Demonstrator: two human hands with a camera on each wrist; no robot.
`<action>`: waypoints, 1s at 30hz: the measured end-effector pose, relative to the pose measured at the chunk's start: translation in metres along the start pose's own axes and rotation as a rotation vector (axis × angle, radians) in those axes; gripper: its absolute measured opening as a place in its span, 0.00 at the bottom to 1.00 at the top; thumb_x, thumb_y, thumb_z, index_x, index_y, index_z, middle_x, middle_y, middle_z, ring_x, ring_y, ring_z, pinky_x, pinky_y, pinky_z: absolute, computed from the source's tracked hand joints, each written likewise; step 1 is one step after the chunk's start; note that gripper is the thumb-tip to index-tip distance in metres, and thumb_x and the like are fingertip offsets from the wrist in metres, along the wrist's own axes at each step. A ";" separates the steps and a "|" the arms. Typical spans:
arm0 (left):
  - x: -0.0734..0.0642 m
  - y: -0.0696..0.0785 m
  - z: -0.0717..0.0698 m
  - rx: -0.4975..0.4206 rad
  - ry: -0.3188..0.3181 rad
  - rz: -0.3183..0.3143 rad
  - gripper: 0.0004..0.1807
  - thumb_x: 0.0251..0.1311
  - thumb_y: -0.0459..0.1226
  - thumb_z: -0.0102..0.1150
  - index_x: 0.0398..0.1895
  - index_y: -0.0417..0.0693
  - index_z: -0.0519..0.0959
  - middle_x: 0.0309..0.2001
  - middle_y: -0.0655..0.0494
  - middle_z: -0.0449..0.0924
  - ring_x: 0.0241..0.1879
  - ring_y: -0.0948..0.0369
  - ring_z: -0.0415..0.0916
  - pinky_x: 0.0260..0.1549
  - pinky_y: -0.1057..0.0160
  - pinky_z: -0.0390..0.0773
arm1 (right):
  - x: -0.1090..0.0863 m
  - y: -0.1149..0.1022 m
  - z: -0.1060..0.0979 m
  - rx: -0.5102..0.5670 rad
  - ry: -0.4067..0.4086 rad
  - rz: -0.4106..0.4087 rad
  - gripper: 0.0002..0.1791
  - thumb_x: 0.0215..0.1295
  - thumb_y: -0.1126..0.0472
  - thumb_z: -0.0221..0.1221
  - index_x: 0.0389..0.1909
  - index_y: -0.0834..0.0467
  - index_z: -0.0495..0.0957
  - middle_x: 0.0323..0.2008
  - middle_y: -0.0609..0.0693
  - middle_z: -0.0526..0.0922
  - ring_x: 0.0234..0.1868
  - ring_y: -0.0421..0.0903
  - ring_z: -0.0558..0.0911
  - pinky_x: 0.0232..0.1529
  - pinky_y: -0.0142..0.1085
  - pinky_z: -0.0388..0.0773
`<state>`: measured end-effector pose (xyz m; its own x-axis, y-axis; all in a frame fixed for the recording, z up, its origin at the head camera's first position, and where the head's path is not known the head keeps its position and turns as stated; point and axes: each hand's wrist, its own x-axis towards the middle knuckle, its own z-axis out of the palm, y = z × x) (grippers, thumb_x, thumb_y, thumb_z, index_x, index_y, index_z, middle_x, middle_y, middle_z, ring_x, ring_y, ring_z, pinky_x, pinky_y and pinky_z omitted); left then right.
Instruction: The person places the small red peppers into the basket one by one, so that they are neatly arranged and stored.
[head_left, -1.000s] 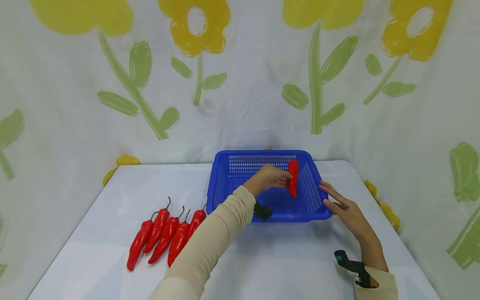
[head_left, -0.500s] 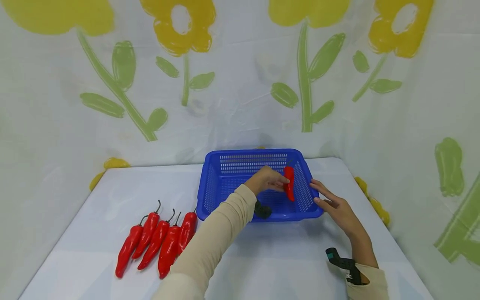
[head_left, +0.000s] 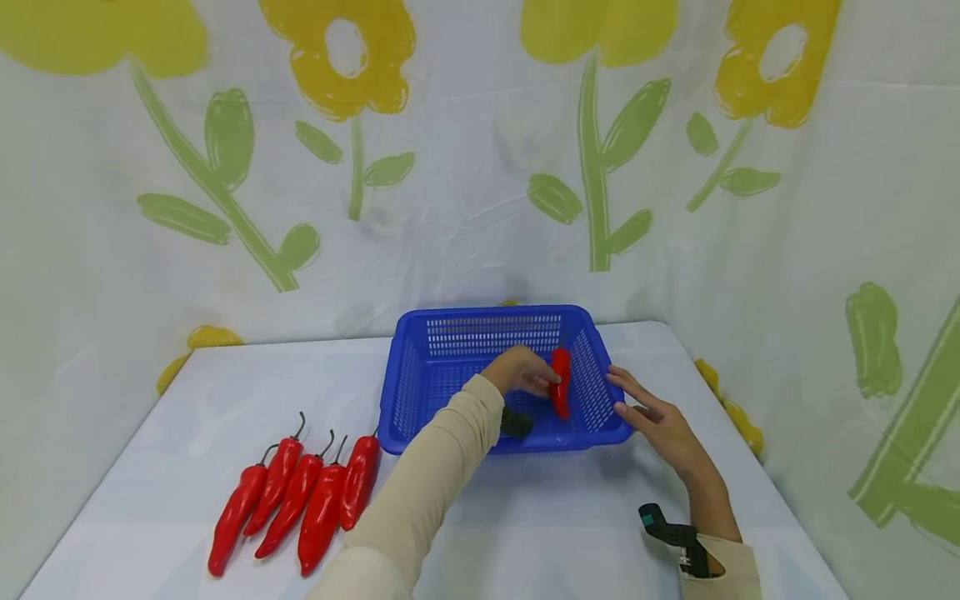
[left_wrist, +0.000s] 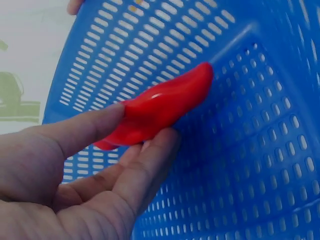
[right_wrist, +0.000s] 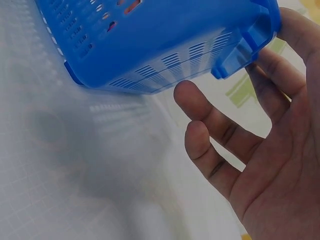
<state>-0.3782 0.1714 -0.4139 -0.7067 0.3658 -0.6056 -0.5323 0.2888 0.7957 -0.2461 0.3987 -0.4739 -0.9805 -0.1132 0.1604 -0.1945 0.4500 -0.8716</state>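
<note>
My left hand [head_left: 522,372] reaches into the blue plastic basket [head_left: 491,313] and holds a red chili pepper [head_left: 560,382] between thumb and fingers, close to the basket's right wall. In the left wrist view the pepper [left_wrist: 165,100] is gripped near its middle, above the slotted bottom. At the basket's right rim, my right hand [head_left: 663,429] holds the edge with thumb and fingers. The right wrist view shows two fingers of that hand [right_wrist: 270,150] hanging free below the basket [right_wrist: 165,45].
Several red chili peppers [head_left: 281,492] lie side by side on the white table [head_left: 525,533] left of the basket. A flower-patterned curtain [head_left: 450,250] hangs behind. Each wrist carries a black camera mount; the right one [head_left: 678,537] is in plain sight.
My left hand has lowered the pepper further into the basket and slightly leftward. The whole head view has shifted, so the scene sits further left. My right hand stays at the rim.
</note>
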 end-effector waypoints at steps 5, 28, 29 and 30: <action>-0.001 -0.003 0.006 0.018 -0.009 0.038 0.25 0.59 0.19 0.61 0.61 0.23 0.69 0.52 0.30 0.79 0.56 0.41 0.78 0.54 0.51 0.79 | -0.004 -0.004 -0.001 -0.024 0.010 -0.005 0.28 0.76 0.51 0.54 0.75 0.42 0.64 0.77 0.42 0.56 0.76 0.57 0.57 0.64 0.60 0.67; -0.029 0.001 -0.001 0.067 0.013 0.221 0.19 0.64 0.24 0.59 0.56 0.20 0.72 0.51 0.27 0.79 0.52 0.38 0.79 0.54 0.47 0.79 | -0.002 -0.001 0.004 -0.045 0.001 -0.028 0.28 0.77 0.51 0.53 0.75 0.43 0.65 0.77 0.46 0.57 0.74 0.62 0.58 0.62 0.63 0.67; -0.031 0.003 -0.001 0.060 -0.011 0.228 0.16 0.64 0.24 0.59 0.52 0.20 0.74 0.51 0.26 0.79 0.53 0.38 0.79 0.55 0.47 0.78 | -0.002 -0.001 0.002 -0.046 0.003 -0.026 0.28 0.77 0.51 0.53 0.75 0.44 0.65 0.77 0.46 0.57 0.74 0.62 0.59 0.62 0.63 0.68; -0.033 0.004 0.000 0.046 -0.031 0.236 0.15 0.64 0.24 0.59 0.51 0.20 0.75 0.51 0.26 0.78 0.54 0.38 0.78 0.55 0.47 0.78 | -0.002 -0.001 0.001 -0.047 0.005 -0.024 0.28 0.77 0.51 0.53 0.75 0.44 0.65 0.77 0.47 0.57 0.74 0.63 0.59 0.62 0.63 0.68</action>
<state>-0.3574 0.1607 -0.3907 -0.7940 0.4549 -0.4032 -0.3317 0.2316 0.9145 -0.2441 0.3976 -0.4736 -0.9757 -0.1205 0.1832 -0.2190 0.4886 -0.8446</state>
